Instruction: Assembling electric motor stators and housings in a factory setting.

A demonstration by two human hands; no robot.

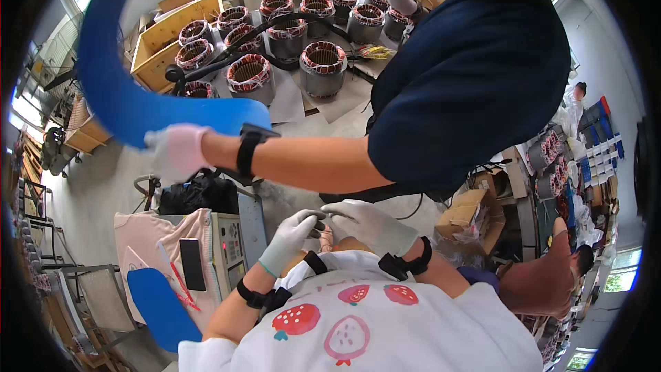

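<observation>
Both of my hands wear whitish work gloves with darker fingertips, and they meet in front of my lap. My left hand (292, 238) is closed, its fingers pressed together at the tips of the other hand; anything small between them cannot be made out. Stretched toward it, my right hand (372, 226) has its fingers extended. Black straps circle both of my wrists and forearms. Across from me a person in a dark T-shirt (475, 76) grips a blue plastic chair (113, 89) with one gloved hand (179, 151).
Several motor stators (322, 72) with red-and-white windings stand beyond the chair, beside a wooden crate (162, 48). At my left, a box-shaped machine (227, 248) stands next to a cloth bearing a black phone (193, 264). An opened cardboard box (465, 217) lies right; another person (540, 279) sits beyond.
</observation>
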